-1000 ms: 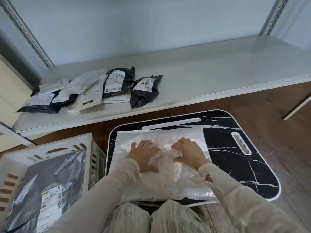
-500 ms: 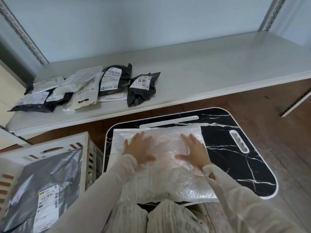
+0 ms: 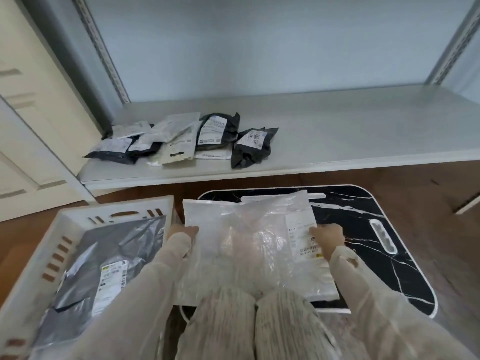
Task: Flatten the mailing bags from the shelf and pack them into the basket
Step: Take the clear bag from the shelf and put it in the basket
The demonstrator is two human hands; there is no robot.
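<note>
A clear, crinkled mailing bag (image 3: 249,242) with a white label on its right side is held over the black marble-patterned lap table (image 3: 376,255). My left hand (image 3: 183,233) grips its left edge and my right hand (image 3: 327,236) grips its right edge by the label. The bag's left part reaches past the table towards the white slatted basket (image 3: 39,268) at the lower left. In the basket lies a flat grey mailing bag (image 3: 111,261) with a label. On the white shelf (image 3: 337,131) sits a pile of several black and white mailing bags (image 3: 187,139).
A cream door (image 3: 28,126) stands at the left, close to the shelf's end. Metal shelf uprights run up the wall at both back corners. Brown wooden floor shows around the table and the basket. My knees sit under the table's near edge.
My hands went from pressing flat on top of the clear bag to gripping its two side edges. The bag has lifted and shifted left, towards the basket. The view swung left.
</note>
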